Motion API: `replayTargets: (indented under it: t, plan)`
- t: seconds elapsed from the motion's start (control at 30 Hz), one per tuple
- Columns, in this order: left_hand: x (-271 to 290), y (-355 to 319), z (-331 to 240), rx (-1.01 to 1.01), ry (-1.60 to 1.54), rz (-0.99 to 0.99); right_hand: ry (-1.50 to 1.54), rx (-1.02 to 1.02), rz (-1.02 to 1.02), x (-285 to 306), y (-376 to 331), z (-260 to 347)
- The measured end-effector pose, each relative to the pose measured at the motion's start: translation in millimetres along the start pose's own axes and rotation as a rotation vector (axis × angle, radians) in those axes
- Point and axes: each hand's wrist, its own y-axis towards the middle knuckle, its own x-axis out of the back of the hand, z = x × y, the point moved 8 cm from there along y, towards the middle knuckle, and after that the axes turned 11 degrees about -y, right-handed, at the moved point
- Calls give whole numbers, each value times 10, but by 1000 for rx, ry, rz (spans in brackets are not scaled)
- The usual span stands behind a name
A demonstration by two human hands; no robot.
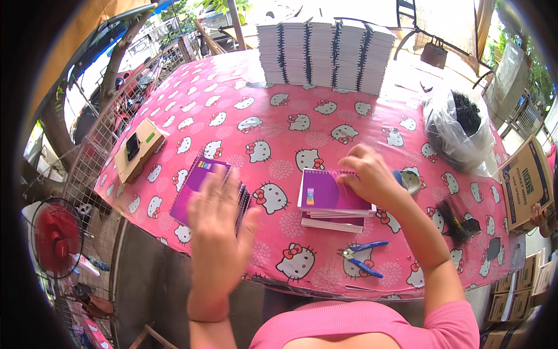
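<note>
My left hand (224, 230), slightly blurred, is open with its fingers stretched out over a stack of purple spiral notebooks (192, 189). It hides part of that stack, and I cannot tell whether it touches it. To the right lies a second small stack, its top purple notebook (331, 195) set askew over the ones below. My right hand (369, 174) has its fingers bent and pinched at the coil along this notebook's far edge. Blue-handled wire cutters (365, 259) lie in front of the stack with their jaws pointing left.
Tall stacks of coil-bound pads (322, 55) stand at the back. A plastic bag of black coils (459, 131) and loose black coils (459, 221) lie right. A phone (133, 146) rests on a cardboard box (142, 154) at left. Someone's hand holds a carton (529, 186).
</note>
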Motion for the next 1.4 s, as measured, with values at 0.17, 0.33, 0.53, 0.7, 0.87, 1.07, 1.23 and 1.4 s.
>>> replayTargets:
  t: [0.17,0.33,0.53,0.7,0.87,1.07,1.23,1.4]
  plan:
    - [-734,-53,92,165,-598,81,186,-324,-132,203,-311,-260]
    - [-1232,-80,36,203,-760,91,607,-482,217,-327,-436,-476]
    - [-1327,-107,227,434,-944,169,623,-561,118,-160,-427,-463]
    - [-1087,14,42,319,-1026,-149,465,-311,-83,188,-403,-255]
    - [-1210,148,-287,40,-915,55,952,-233,-216,111,-420,44]
    - [-946,215,-727,-16,-398,-124,917,-302,-208,-185,-490,27]
    - [-1147,462,-675,-29,-575,4,460,-71,-292,248,-662,-267]
    - [-1089,543,-753,-56,-630,-16,-365,-916,-170,697,-2096,-2921]
